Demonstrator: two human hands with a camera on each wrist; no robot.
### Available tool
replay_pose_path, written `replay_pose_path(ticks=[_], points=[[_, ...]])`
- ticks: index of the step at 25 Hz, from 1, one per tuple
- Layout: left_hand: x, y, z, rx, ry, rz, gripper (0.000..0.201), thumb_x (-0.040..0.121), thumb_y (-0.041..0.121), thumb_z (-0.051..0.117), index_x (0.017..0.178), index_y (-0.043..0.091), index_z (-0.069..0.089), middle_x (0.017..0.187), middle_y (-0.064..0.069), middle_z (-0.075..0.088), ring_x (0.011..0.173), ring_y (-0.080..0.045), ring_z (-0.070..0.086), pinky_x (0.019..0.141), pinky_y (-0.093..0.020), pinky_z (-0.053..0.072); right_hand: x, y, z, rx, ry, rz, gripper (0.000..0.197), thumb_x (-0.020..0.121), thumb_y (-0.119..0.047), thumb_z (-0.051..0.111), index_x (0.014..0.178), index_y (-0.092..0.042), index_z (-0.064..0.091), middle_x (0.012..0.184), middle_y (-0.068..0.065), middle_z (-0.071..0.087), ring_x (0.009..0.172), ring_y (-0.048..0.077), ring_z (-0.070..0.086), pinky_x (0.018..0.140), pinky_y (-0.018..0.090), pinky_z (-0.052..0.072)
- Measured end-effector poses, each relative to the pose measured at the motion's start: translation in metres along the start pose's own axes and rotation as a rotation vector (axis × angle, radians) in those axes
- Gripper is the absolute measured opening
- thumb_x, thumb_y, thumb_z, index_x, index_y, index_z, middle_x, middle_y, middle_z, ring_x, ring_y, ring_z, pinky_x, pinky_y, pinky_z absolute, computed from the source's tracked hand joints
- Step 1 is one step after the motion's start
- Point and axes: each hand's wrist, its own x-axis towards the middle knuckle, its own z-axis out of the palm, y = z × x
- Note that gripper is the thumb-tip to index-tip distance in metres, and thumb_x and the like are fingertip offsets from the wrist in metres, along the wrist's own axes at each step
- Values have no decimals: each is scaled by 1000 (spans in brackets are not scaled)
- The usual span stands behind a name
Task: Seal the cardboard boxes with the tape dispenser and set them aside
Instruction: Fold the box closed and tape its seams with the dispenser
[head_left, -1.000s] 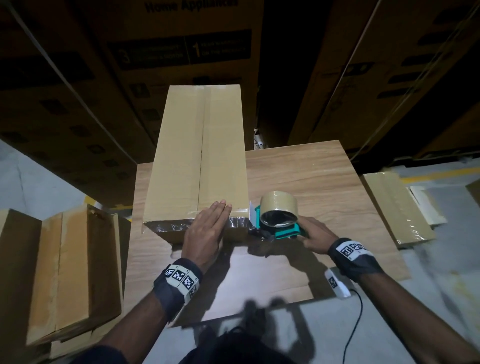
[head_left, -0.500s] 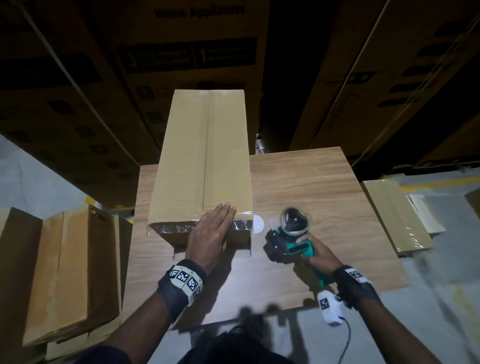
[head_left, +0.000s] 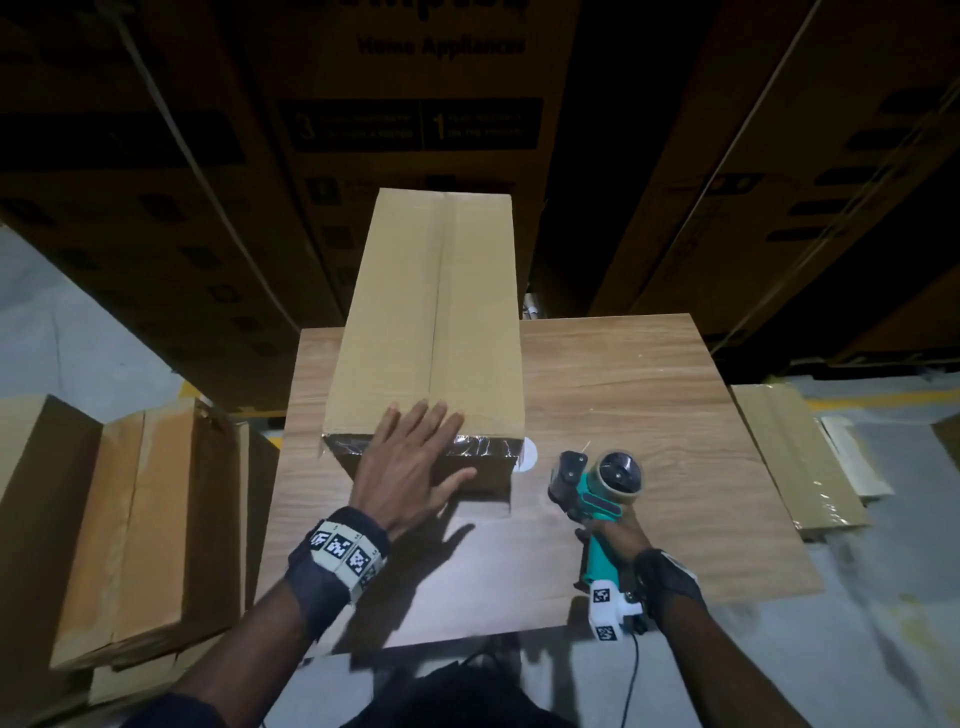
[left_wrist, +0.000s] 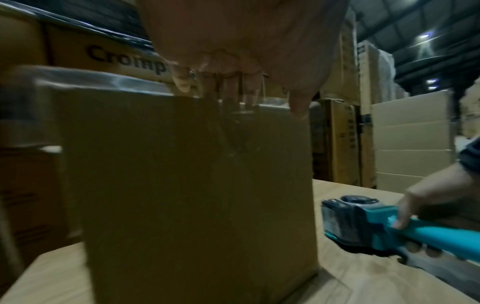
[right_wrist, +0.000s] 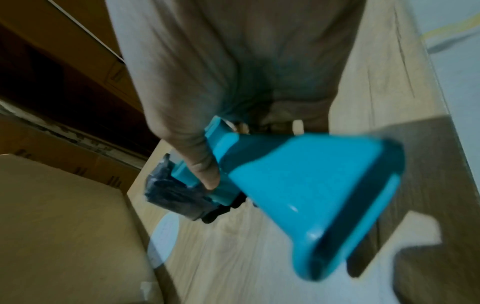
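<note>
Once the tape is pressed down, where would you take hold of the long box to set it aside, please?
Probably by its two long sides near the middle, one hand from each side. The box is long and narrow and runs past the table's far edge; an end grip would likely let it tip.

box seam (head_left: 434, 332): its near end is covered by the left hand (head_left: 410, 467).
right hand (head_left: 615, 535): mostly hidden under the tape dispenser (head_left: 597, 488) handle in the head view; blurred at the right wrist.
stacked cartons' print (head_left: 415, 124): too dim to read.
table (head_left: 623, 384): near edge in shadow.
</note>
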Motion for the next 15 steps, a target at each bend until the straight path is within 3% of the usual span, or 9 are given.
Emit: replay_pose_path(ticks=[1, 3, 5, 7, 9, 11, 15], points=[[-8, -12, -8, -28, 13, -30, 80, 96, 79, 26, 157, 27, 34, 160, -6, 39, 149, -26, 36, 125, -53, 19, 0, 2, -1, -42, 24, 6, 81, 54, -26, 98, 120, -12, 54, 111, 16, 70, 90, 32, 69, 86, 45, 57], [-29, -38, -25, -126, 86, -76, 77, 94, 79, 35, 152, 28, 43, 156, -4, 44, 147, -25, 40, 122, -56, 26, -21, -8, -9, -328, 135, 8, 68, 73, -40, 90, 121, -21, 45, 113, 7, 64, 104, 34, 65, 91, 39, 52], [-52, -67, -43, -247, 152, -163, 63, 98, 64, 45, 149, 28, 49, 151, -6, 52, 141, -25, 48, 115, -54, 37, -57, -30, -15, -571, 319, -210, 59, 80, -40, 84, 123, -24, 47, 113, 8, 66, 107, 35, 65, 88, 39, 52], [-68, -98, -57, -314, 184, -267, 48, 100, 37, 59, 146, 29, 52, 138, -11, 64, 125, -30, 61, 102, -49, 49, -82, -62, -14, -590, 438, -516, 54, 83, -33, 82, 125, -30, 49, 114, 3, 69, 102, 29, 67, 86, 44, 56], [-74, -124, -65, -291, 72, -350, 66, 93, 11, 70, 149, 35, 47, 126, -12, 70, 110, -31, 67, 92, -47, 55, -101, -105, -8, -635, 324, -768, 59, 87, -23, 79, 133, -37, 46, 101, -6, 68, 86, 16, 68, 78, 43, 60], [-67, -138, -67, -268, -60, -327, 82, 88, -3, 69, 152, 40, 40, 125, -12, 71, 110, -29, 68, 92, -48, 58, -110, -145, 4, -798, 153, -905, 76, 88, -17, 77, 145, -44, 35, 93, -12, 64, 79, 6, 66, 73, 34, 60], [-42, -146, -60, -428, -194, -159, 79, 90, -10, 64, 148, 40, 44, 129, -7, 70, 117, -15, 67, 101, -43, 56, -105, -189, 33, -1155, -97, -1075, 108, 85, -13, 80, 154, -58, 10, 98, -6, 75, 81, 11, 70, 76, 33, 59]])
